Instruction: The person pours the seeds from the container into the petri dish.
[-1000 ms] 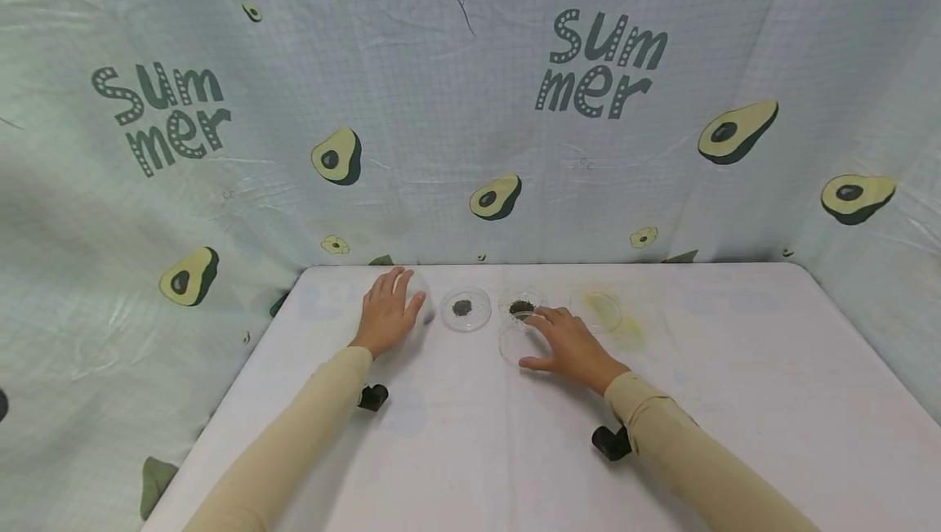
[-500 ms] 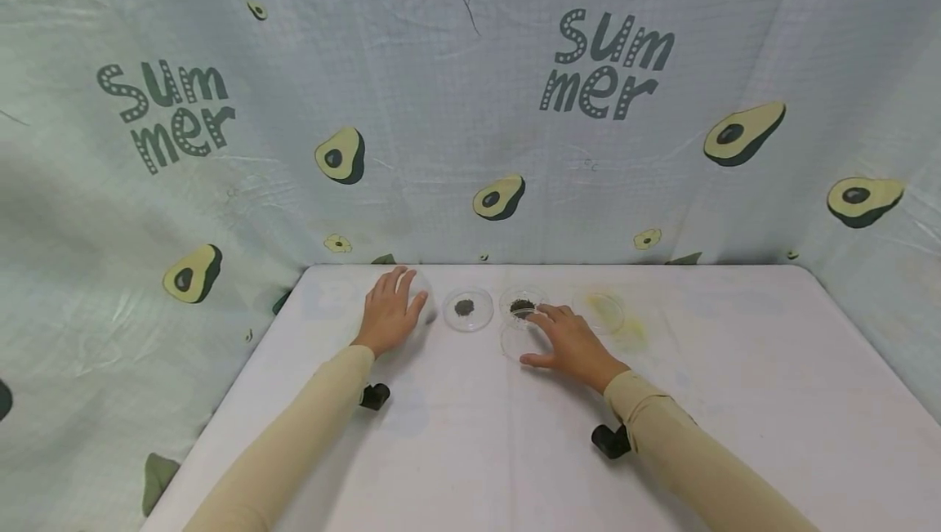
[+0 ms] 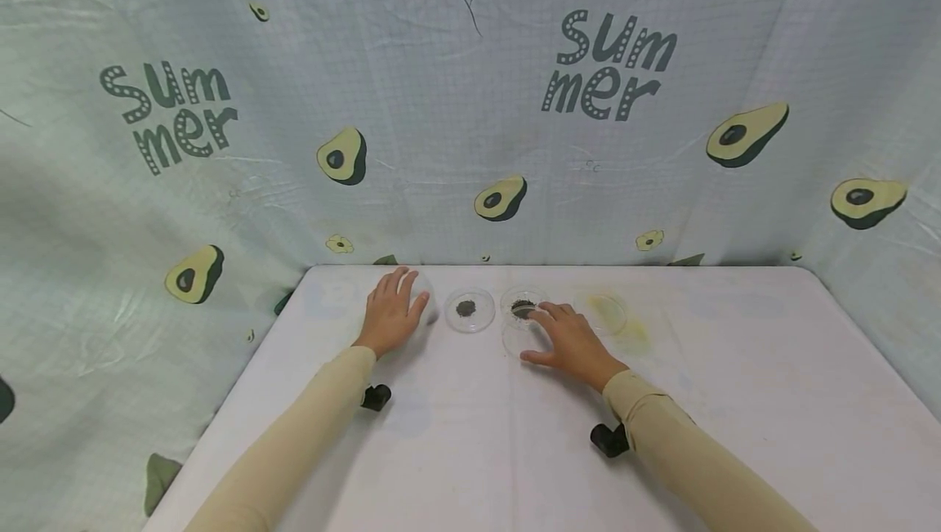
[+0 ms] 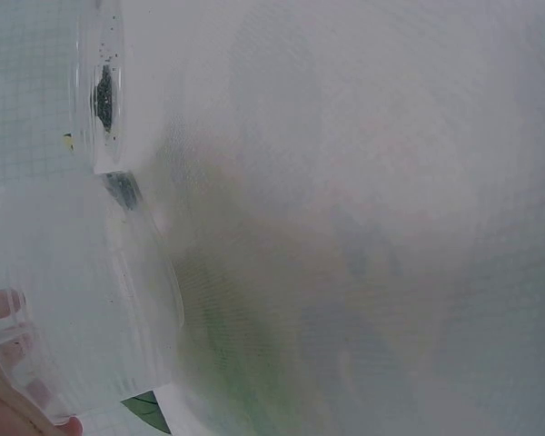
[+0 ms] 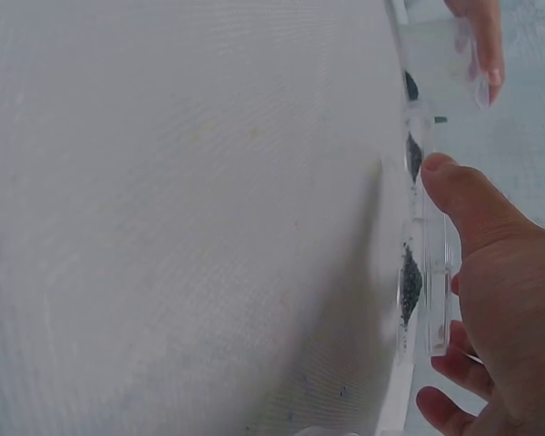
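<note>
My left hand (image 3: 392, 317) holds a clear petri dish lid (image 4: 82, 291) by its edge, tilted up over a small dark pile (image 4: 122, 190) at the table's far left. Pinched between thumb and fingers of my right hand (image 3: 577, 346) is another clear lid (image 5: 439, 309). It hovers just in front of and partly over a petri dish (image 3: 512, 295) containing dark granules (image 5: 411, 283). Between the hands sits a further petri dish (image 3: 470, 328) with a grey-dark heap (image 3: 466, 309) at its middle. The left lid is barely visible in the head view.
Right of the right hand, a faint clear dish (image 3: 621, 321) lies by a yellowish stain (image 3: 634, 337) on the white tabletop (image 3: 470, 450). Behind the table hangs a printed cloth (image 3: 412, 213). Black wrist cameras (image 3: 608, 440) stick out beneath both sleeves.
The head view has shifted very slightly. Both hands keep their places with the lids, and the dishes stay where they were.
</note>
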Action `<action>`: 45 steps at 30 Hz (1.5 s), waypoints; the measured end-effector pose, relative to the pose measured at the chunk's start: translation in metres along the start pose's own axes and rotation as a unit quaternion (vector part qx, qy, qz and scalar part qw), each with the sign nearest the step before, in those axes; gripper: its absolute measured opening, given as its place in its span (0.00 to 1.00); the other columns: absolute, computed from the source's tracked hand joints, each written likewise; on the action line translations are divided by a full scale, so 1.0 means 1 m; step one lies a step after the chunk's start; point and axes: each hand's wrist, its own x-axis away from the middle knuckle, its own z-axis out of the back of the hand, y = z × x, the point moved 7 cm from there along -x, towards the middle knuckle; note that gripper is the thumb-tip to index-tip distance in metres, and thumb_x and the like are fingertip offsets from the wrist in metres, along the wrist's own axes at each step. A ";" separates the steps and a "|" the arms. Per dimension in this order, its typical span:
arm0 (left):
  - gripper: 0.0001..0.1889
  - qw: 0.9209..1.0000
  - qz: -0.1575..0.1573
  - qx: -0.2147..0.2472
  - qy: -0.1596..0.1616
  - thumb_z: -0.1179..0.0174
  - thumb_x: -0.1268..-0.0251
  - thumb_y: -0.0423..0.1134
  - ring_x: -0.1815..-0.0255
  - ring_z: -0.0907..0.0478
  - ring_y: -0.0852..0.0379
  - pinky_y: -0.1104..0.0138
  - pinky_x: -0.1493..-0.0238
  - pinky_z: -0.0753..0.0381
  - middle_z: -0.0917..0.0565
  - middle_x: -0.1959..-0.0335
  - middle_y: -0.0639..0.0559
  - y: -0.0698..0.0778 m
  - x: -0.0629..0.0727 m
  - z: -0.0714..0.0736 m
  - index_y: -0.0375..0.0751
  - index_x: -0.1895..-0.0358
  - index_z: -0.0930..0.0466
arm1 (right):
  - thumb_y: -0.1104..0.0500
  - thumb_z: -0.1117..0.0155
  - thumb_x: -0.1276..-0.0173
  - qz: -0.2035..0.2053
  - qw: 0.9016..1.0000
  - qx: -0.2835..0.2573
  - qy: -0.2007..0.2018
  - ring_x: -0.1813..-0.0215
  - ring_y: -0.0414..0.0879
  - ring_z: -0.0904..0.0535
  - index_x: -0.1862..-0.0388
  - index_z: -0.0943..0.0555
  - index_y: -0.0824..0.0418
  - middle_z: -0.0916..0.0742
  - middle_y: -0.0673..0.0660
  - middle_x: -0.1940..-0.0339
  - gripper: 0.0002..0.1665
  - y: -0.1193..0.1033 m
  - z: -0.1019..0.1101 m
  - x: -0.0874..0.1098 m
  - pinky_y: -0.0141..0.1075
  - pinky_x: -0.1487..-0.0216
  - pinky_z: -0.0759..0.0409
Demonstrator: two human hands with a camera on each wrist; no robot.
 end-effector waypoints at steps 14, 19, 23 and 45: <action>0.29 1.000 0.002 -0.002 -0.005 0.59 0.24 0.53 0.25 0.46 0.41 0.41 0.29 0.44 0.41 0.26 0.41 0.001 -0.001 0.000 0.40 0.28 0.41 | 0.36 0.31 0.43 -0.012 1.000 0.004 0.000 0.34 0.61 0.30 0.36 0.26 0.61 0.25 0.64 0.33 0.43 0.004 -0.005 -0.010 0.57 0.38 0.28; 0.29 1.000 0.003 -0.008 -0.003 0.58 0.24 0.53 0.25 0.46 0.41 0.41 0.29 0.44 0.41 0.26 0.41 0.001 -0.001 0.000 0.40 0.28 0.41 | 0.36 0.31 0.43 -0.011 1.000 0.007 0.003 0.34 0.60 0.29 0.36 0.26 0.60 0.25 0.64 0.34 0.43 0.004 -0.007 -0.013 0.57 0.38 0.28; 0.29 1.000 0.004 -0.008 -0.003 0.58 0.24 0.53 0.25 0.46 0.41 0.41 0.29 0.44 0.41 0.26 0.41 0.001 -0.001 0.000 0.40 0.28 0.41 | 0.36 0.31 0.43 -0.008 1.000 0.011 0.006 0.35 0.61 0.29 0.37 0.26 0.61 0.24 0.64 0.34 0.43 0.005 -0.007 -0.014 0.57 0.39 0.27; 0.30 1.000 -0.003 -0.006 0.008 0.59 0.24 0.54 0.26 0.46 0.39 0.41 0.30 0.43 0.40 0.27 0.39 0.002 0.000 0.000 0.38 0.29 0.40 | 0.37 0.31 0.42 -0.019 1.000 0.000 0.000 0.34 0.62 0.30 0.36 0.26 0.61 0.25 0.66 0.33 0.43 0.009 -0.007 -0.023 0.58 0.38 0.28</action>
